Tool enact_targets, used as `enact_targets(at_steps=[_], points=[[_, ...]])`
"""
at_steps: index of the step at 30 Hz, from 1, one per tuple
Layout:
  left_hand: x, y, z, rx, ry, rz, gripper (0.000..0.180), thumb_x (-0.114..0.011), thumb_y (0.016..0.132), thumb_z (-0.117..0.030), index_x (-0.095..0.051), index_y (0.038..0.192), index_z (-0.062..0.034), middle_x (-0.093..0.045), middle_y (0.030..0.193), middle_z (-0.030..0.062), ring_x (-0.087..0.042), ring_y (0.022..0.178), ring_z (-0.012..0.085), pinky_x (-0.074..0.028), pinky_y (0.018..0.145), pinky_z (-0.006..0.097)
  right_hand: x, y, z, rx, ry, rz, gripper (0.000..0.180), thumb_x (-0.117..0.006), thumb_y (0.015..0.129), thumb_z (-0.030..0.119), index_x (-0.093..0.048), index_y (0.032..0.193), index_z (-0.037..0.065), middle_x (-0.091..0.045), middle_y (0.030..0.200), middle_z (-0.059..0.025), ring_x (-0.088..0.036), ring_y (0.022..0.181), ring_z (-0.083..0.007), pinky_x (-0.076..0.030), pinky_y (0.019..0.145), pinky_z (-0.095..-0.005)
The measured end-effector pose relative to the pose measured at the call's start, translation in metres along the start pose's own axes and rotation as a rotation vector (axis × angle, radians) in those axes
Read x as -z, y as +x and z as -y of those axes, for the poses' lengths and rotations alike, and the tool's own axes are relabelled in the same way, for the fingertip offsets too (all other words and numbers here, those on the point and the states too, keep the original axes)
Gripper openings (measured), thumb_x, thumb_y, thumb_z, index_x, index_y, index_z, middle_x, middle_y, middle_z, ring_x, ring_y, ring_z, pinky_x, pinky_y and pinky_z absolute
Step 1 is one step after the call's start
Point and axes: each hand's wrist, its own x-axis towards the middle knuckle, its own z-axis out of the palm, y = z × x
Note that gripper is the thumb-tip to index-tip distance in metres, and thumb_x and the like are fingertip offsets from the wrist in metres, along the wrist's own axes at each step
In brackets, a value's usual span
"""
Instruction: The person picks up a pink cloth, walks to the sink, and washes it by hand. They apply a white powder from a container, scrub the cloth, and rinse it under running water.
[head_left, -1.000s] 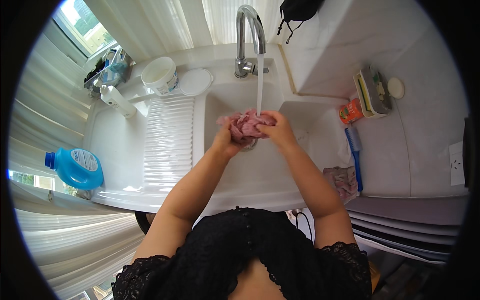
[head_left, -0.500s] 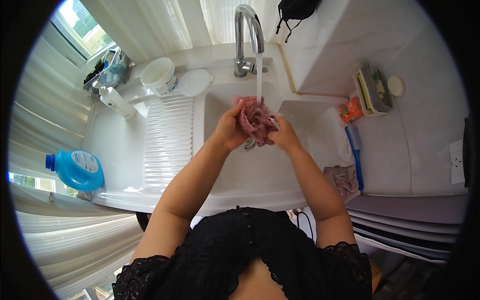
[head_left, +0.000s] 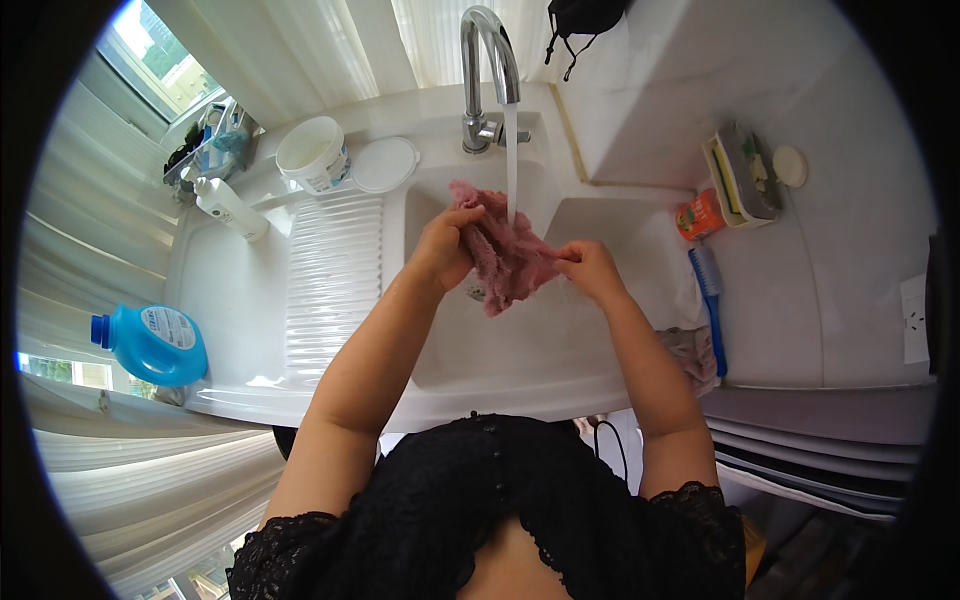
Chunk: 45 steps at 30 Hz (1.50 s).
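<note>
A wet pink cloth (head_left: 508,262) is stretched between my two hands over the sink basin (head_left: 470,350). Water runs from the chrome faucet (head_left: 490,75) onto its upper part. My left hand (head_left: 447,245) grips the cloth's left side, thumb on top. At the right, my right hand (head_left: 588,268) pinches an edge and pulls it out to a point. Part of the drain (head_left: 476,293) shows beneath the cloth's lower left.
Left of the basin lies a ribbed washboard (head_left: 335,280), with a white tub (head_left: 312,155), a lid (head_left: 385,164), a white bottle (head_left: 230,208) and a blue detergent jug (head_left: 160,345) around it. A blue brush (head_left: 709,305), an orange container (head_left: 699,215) and a crumpled cloth (head_left: 690,355) sit along the right.
The bunched cloth has been spread wider and now hangs lower. My right hand has moved right, drawing its edge outward, while my left hand has shifted slightly left.
</note>
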Motion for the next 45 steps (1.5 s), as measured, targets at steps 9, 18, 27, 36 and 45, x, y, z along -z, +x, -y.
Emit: enact_targets(at_steps=[9, 18, 27, 36, 45], points=[[-0.005, -0.005, -0.003, 0.017, 0.079, -0.038, 0.033, -0.04, 0.1, -0.019, -0.046, 0.129, -0.0038, -0.056, 0.121, 0.0136, -0.056, 0.11, 0.0262, -0.045, 0.098, 0.041, -0.028, 0.002, 0.047, 0.398, 0.09, -0.076, 0.03, -0.071, 0.078, 0.017, -0.066, 0.101, -0.001, -0.069, 0.092, -0.0117, -0.065, 0.085, -0.0206, -0.053, 0.073, -0.0358], [-0.012, -0.006, -0.036, -0.031, 0.19, -0.001, 0.038, -0.037, 0.101, -0.023, -0.041, 0.135, -0.0041, -0.053, 0.129, 0.0131, -0.052, 0.119, 0.0251, -0.041, 0.103, 0.042, -0.006, 0.026, 0.019, 0.046, 0.06, 0.09, 0.046, -0.072, 0.082, 0.016, -0.054, 0.121, 0.0, -0.064, 0.104, -0.012, -0.062, 0.084, -0.0181, -0.052, 0.072, -0.032], [-0.032, 0.005, -0.013, 0.085, 0.24, 0.01, 0.033, -0.048, 0.098, -0.021, -0.05, 0.127, -0.0046, -0.059, 0.116, 0.0097, -0.06, 0.101, 0.0197, -0.051, 0.087, 0.036, -0.023, 0.013, 0.075, 0.178, 0.51, 0.028, 0.038, -0.073, 0.081, 0.019, -0.059, 0.11, -0.001, -0.064, 0.098, -0.0067, -0.061, 0.081, -0.0139, -0.05, 0.072, -0.0283], [0.014, 0.023, -0.016, -0.067, 0.883, -0.103, 0.031, -0.062, 0.09, -0.026, -0.063, 0.11, -0.0025, -0.064, 0.095, 0.0024, -0.057, 0.085, 0.0101, -0.046, 0.073, 0.026, -0.004, -0.004, 0.096, 0.104, 0.551, 0.015, 0.028, -0.07, 0.085, 0.024, -0.061, 0.089, -0.002, -0.062, 0.079, -0.0039, -0.057, 0.07, -0.0099, -0.049, 0.061, -0.0265], [-0.012, 0.021, -0.014, -0.214, 0.604, -0.03, 0.027, -0.054, 0.096, -0.021, -0.055, 0.114, -0.0027, -0.061, 0.098, 0.0024, -0.057, 0.086, 0.0093, -0.047, 0.076, 0.025, -0.014, 0.003, 0.109, 0.11, 0.421, -0.016, 0.035, -0.07, 0.087, 0.027, -0.057, 0.108, 0.002, -0.061, 0.099, -0.0042, -0.057, 0.085, -0.0095, -0.049, 0.073, -0.0269]])
